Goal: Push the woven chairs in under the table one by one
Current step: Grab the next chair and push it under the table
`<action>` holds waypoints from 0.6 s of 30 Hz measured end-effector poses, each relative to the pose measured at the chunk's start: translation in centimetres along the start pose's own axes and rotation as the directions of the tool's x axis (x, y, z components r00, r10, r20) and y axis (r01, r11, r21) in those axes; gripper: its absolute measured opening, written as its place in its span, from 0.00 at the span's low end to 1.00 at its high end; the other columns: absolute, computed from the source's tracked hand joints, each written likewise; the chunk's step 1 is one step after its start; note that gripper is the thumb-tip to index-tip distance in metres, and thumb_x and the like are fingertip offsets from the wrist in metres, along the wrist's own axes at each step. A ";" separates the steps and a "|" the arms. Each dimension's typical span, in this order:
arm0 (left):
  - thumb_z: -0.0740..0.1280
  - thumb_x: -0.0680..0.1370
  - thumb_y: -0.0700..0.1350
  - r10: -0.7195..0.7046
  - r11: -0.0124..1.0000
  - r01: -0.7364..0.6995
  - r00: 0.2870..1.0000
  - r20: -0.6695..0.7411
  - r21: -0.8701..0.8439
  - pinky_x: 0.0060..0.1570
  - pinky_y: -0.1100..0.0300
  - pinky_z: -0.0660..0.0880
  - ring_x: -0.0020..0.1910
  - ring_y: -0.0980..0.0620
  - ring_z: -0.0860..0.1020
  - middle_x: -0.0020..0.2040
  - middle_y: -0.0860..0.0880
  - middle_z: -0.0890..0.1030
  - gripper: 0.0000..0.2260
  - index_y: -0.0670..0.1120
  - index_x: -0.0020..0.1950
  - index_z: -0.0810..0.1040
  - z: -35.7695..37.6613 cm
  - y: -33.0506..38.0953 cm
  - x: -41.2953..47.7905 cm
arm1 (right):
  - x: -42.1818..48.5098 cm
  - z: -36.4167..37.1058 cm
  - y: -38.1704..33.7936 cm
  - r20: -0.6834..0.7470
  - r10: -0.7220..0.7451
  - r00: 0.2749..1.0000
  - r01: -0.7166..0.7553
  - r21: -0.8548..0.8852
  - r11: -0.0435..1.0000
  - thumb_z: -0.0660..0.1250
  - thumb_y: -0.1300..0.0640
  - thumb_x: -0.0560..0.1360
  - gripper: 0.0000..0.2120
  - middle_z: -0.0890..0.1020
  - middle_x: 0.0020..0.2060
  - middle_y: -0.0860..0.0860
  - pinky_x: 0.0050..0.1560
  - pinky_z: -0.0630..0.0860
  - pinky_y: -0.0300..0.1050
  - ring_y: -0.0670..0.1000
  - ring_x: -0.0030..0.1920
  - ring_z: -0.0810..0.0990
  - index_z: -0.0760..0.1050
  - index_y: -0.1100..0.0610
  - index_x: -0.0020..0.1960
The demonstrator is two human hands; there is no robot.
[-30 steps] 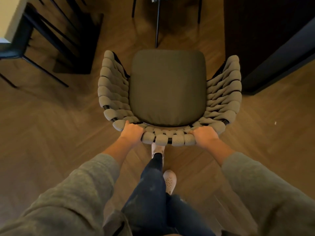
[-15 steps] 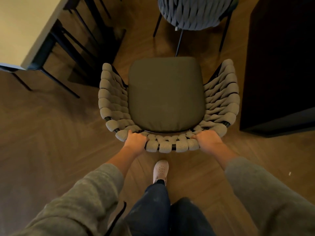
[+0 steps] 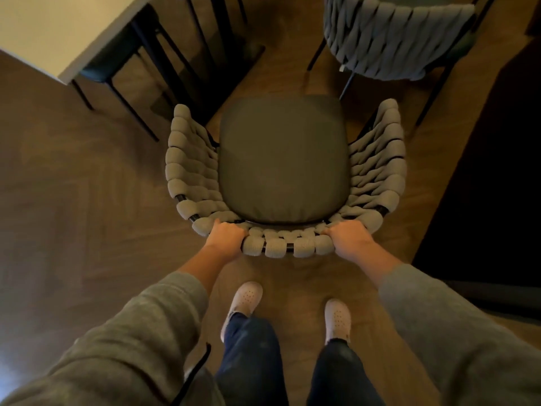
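A woven chair [image 3: 282, 159] with thick grey rope weave and a dark seat cushion stands on the wood floor right in front of me, its back toward me. My left hand [image 3: 225, 237] grips the top of the woven backrest on its left side. My right hand [image 3: 349, 238] grips the same rim on the right side. The table [image 3: 49, 27], pale-topped with black legs, shows one corner at the upper left. A second woven chair [image 3: 392, 36] stands just beyond the first, at the top right, its back facing me.
A dark chair or stool [image 3: 111, 63] sits tucked under the table corner. A dark cabinet or wall [image 3: 497, 186] runs along the right side, close to the chair's right arm. My two feet in pale clogs [image 3: 246, 297] stand behind the chair. Open wood floor lies to the left.
I have stepped forward with the chair in both hands. The table corner and the second woven chair have come closer and fill more of the top of the view.
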State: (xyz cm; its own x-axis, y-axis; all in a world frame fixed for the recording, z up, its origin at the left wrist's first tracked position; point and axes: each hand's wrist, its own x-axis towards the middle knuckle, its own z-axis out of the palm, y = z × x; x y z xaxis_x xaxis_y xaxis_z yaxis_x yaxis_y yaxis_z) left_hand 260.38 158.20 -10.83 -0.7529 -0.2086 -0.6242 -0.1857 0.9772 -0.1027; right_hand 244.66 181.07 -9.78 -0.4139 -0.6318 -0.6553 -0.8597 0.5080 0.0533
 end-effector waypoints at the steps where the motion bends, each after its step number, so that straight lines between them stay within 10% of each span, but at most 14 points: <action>1: 0.59 0.79 0.49 -0.017 1.000 0.017 1.000 0.002 -0.015 0.66 0.47 0.64 0.56 0.48 0.78 0.55 0.51 0.81 0.14 0.53 0.63 0.75 -0.1 1.5 -0.3 | -0.5 0.3 1.1 0.010 -0.020 1.000 0.020 -0.013 1.000 0.57 0.59 0.81 0.18 0.78 0.59 0.53 0.51 0.73 0.48 0.55 0.58 0.77 0.68 0.49 0.70; 18: 0.60 0.79 0.47 -0.232 0.947 0.229 0.973 0.014 -0.227 0.68 0.49 0.63 0.55 0.50 0.78 0.53 0.53 0.81 0.11 0.55 0.59 0.78 -2.7 15.5 0.7 | -0.4 0.3 14.5 0.039 -0.244 0.969 0.247 -0.223 0.943 0.58 0.59 0.80 0.18 0.79 0.59 0.53 0.54 0.75 0.51 0.55 0.57 0.78 0.70 0.47 0.68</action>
State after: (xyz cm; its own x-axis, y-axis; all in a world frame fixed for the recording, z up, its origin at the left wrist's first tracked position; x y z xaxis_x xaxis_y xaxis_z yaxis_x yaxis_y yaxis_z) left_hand 255.33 173.12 -10.79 -0.6806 -0.4290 -0.5940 -0.4914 0.8686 -0.0642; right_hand 232.40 188.88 -8.94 -0.1793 -0.7135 -0.6774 -0.9796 0.1926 0.0564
